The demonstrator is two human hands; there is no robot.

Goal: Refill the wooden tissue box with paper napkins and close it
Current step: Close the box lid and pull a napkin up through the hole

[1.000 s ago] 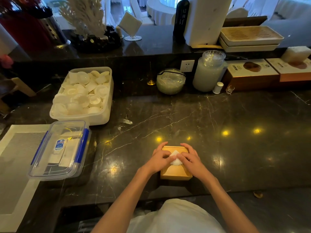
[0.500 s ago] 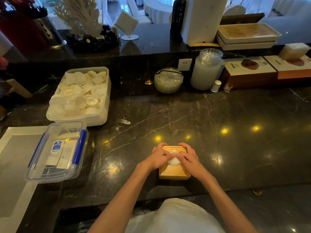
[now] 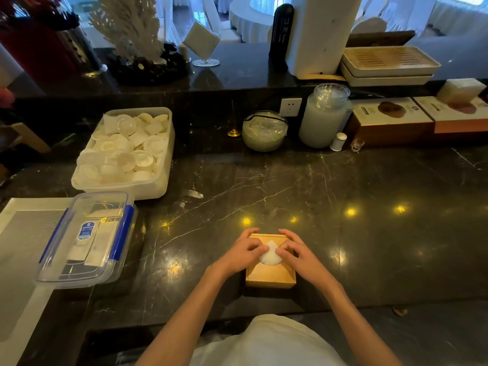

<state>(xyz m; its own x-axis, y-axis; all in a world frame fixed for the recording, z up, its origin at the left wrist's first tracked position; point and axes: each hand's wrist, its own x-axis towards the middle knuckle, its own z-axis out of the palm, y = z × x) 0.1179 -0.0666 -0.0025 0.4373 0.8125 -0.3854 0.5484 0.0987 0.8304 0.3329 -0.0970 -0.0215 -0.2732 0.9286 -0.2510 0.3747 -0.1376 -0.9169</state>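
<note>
A small wooden tissue box [image 3: 270, 276] stands on the dark marble counter [image 3: 369, 207] near its front edge, lid on. A white paper napkin [image 3: 270, 256] pokes up in a pointed fold through the round hole in the lid. My left hand [image 3: 243, 253] rests on the box's left side, its fingertips pinching the napkin. My right hand [image 3: 298, 254] lies on the right side and pinches the napkin from the other side. The rest of the napkins inside the box are hidden.
A clear lidded container with blue clips [image 3: 87, 239] sits left on a white tray [image 3: 15, 260]. A white tub of small cups [image 3: 126, 154] stands behind it. Jars [image 3: 324, 114], a glass bowl [image 3: 264, 130] and cartons [image 3: 390, 120] line the back wall.
Both hands have stayed on the box and kept working the napkin. It now stands up in a taller point out of the lid's hole. The box has not moved.
</note>
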